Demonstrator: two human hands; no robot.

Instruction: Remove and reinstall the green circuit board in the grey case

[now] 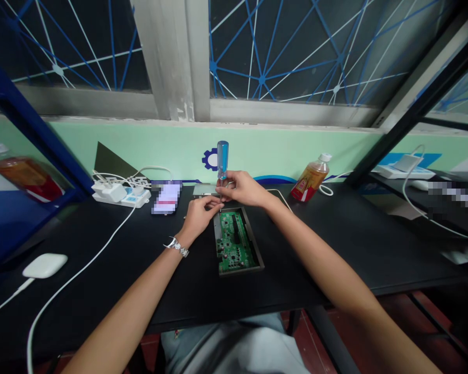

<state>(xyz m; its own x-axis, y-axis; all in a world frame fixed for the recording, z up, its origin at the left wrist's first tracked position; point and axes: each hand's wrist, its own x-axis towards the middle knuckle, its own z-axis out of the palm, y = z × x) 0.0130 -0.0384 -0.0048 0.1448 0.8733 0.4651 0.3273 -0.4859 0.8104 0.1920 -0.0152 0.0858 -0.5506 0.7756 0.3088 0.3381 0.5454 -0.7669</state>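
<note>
Right hand (242, 188) is up at the far end of the circuit board (234, 240), fingers pinched around the screwdriver (222, 165) just below its blue handle, and the tool stands almost upright, handle high, shaft running straight down toward the far edge of the tray (257, 249) that holds the board. Left hand (198, 214) sits just beside it, slightly nearer the body and to the left, fingertips curled in and closed around the spot where the tip comes down; whether they pinch a screw or only steady the shaft is too small to tell. So the axis that matters is vertical: handle above, tip below, both hands stacked close at that one point on the far edge. The board itself lies flat on the black table (335, 234), its long side running away from the person, its near end well clear of both hands. A wristwatch (176, 246) shows on the left arm. Off to the sides: a power strip (120, 195) at far left, a bottle (311, 179) at far right, and a white cable (81, 267) trailing across the tabletop.
</note>
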